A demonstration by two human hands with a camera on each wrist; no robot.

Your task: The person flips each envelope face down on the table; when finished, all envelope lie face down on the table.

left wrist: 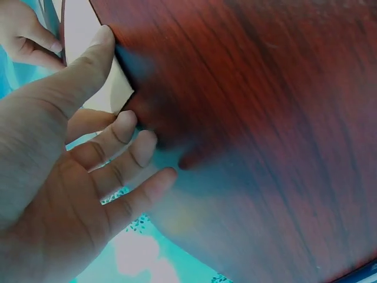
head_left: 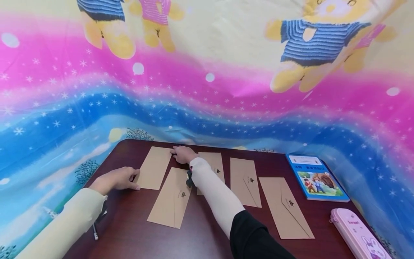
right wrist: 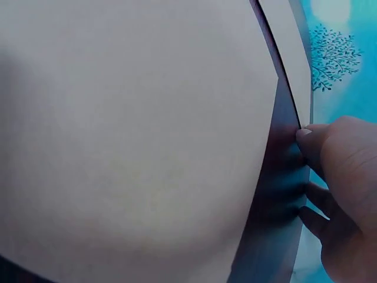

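Lying left of centre in the head view: a plain, rectangular tan paper envelope (head_left: 155, 167), blank face up on a glossy, dark red-brown, wood-grained table (head_left: 119, 219). At its left edge, near the lower left corner, the left hand (head_left: 118, 178): touching with thumb and forefinger parted, other fingers loosely extended, more resting against the paper than clamped round it. At its upper right corner, the right hand (head_left: 184, 154): apparently pinching the edge narrowly between thumb and forefinger, with the other fingers apart from the paper.

Just below and to the right, a rectangular tan paper envelope with a small black crown print (head_left: 166, 199); across the middle and right of the frame, three more of the same crown-printed kind (head_left: 242, 176).

Probably very light, bendy at the corners, a little stiffer along the folds; likely to crease under a hard squeeze and to slide easily on the smooth tabletop. Best held by opposite edges or corners, with fingertips only, without pressing mid-face. Impossible to tell whether filled.
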